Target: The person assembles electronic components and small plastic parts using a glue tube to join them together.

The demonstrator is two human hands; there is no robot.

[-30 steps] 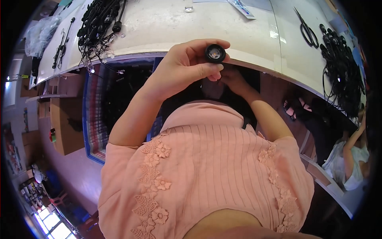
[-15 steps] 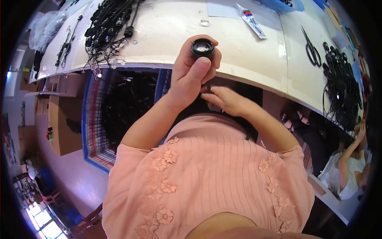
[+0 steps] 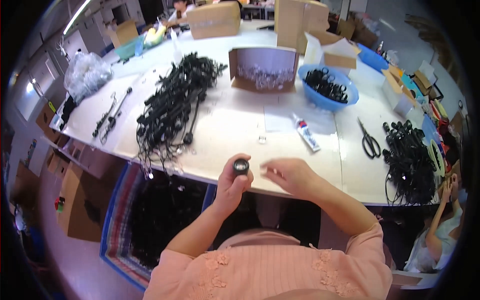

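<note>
Upright near the table's front edge, my left hand (image 3: 231, 185) is closed around a small black flashlight head (image 3: 241, 167). Its round clear lens faces up toward me. Just to its right, my right hand (image 3: 292, 175) hovers apart from it. The right fingers are loosely stretched toward the lamp, slightly smeared by motion, and I see nothing between them. Beyond the hands, a small clear piece (image 3: 262, 140) and a white tube (image 3: 306, 134) with a blue and red label lie on the white table (image 3: 225, 145).
Black corded lamps (image 3: 172, 107) are heaped left, with another bundle (image 3: 410, 165) right beside scissors (image 3: 369, 138). Behind stand a cardboard box (image 3: 264, 85) of clear pieces and a blue basin (image 3: 327, 102) of black rings. A blue-edged bin (image 3: 117, 215) sits below; a co-worker's arms (image 3: 440, 215) show at right.
My view has tilted up, showing more of the table. My right hand has risen from below the left one to beside it. The left hand keeps its hold on the lamp.
</note>
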